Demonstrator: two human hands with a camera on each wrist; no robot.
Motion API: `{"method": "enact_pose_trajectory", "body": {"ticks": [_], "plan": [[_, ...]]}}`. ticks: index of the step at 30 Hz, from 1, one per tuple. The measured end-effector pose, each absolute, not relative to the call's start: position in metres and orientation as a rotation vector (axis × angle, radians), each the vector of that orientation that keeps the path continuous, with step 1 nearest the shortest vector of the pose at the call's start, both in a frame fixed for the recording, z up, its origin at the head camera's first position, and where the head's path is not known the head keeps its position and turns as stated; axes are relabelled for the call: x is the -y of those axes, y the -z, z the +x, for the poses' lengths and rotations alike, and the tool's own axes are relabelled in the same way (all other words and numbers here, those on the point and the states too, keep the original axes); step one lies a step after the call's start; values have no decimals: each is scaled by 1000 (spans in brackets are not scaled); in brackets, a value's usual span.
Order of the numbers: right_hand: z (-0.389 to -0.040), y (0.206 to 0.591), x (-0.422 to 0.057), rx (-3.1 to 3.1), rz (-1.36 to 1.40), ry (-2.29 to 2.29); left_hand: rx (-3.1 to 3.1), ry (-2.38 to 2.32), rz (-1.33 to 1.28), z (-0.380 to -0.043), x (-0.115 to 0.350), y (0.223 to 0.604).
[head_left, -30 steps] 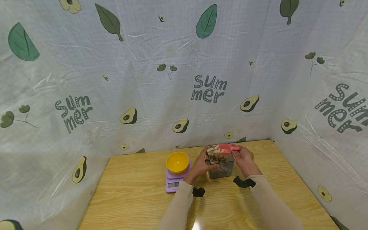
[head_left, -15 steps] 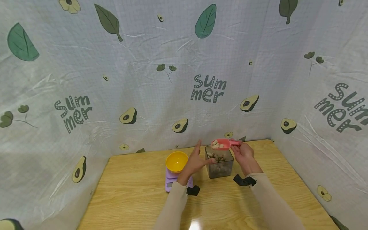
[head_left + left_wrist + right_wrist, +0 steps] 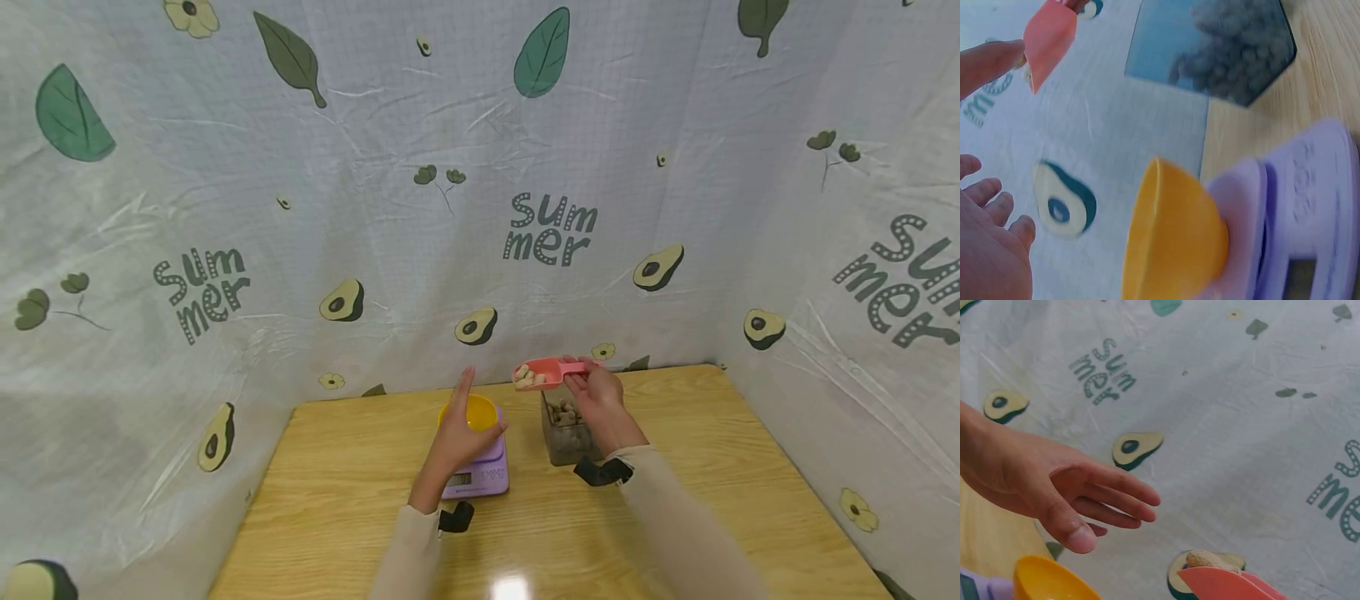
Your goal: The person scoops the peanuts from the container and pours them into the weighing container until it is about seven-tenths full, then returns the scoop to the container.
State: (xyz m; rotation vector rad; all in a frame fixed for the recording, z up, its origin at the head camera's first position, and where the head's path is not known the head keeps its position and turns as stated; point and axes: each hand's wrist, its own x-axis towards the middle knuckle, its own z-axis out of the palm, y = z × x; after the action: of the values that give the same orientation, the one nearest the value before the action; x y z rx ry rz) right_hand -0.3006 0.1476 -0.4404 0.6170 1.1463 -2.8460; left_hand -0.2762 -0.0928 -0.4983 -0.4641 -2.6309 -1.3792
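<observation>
The right hand (image 3: 602, 402) grips a scoop (image 3: 551, 372) holding peanuts (image 3: 528, 379). The left hand (image 3: 457, 435), fingers extended, hovers empty near the bowl (image 3: 482, 411).

- In the head view we get fairly bright, diffuse light, with only faint, soft shadow on the wooden tabletop (image 3: 300, 500).
- We see one white glare spot at bottom centre, plus pale sheen along creases of the plastic sheeting (image 3: 360, 208) at left and right.
- We notice wide-angle stretching toward the right edge.
- In the left wrist view we find a bluish cast; the pink scoop (image 3: 1050, 40), upper left, and the purple kitchen scale's (image 3: 1316, 187) markings look soft.
- The right wrist view seems greyer and dimmer to us.
</observation>
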Motion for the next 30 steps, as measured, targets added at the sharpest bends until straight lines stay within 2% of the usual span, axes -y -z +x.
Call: {"method": "enact_pose_trajectory", "body": {"ticks": [9, 18, 25, 30], "plan": [[-314, 461, -99, -1323, 618, 2806, 2686, 1376, -306, -278, 129, 520], [-323, 481, -66, -1529, 659, 2721, 2806, 1425, -183, -288, 141, 548], [-328, 495, -54, -1684, 608, 2669, 2860, 1437, -171, -292, 146, 559], [-328, 498, -46, -1868, 463, 2591, 2853, 1465, -197, -292, 148, 562]]}}
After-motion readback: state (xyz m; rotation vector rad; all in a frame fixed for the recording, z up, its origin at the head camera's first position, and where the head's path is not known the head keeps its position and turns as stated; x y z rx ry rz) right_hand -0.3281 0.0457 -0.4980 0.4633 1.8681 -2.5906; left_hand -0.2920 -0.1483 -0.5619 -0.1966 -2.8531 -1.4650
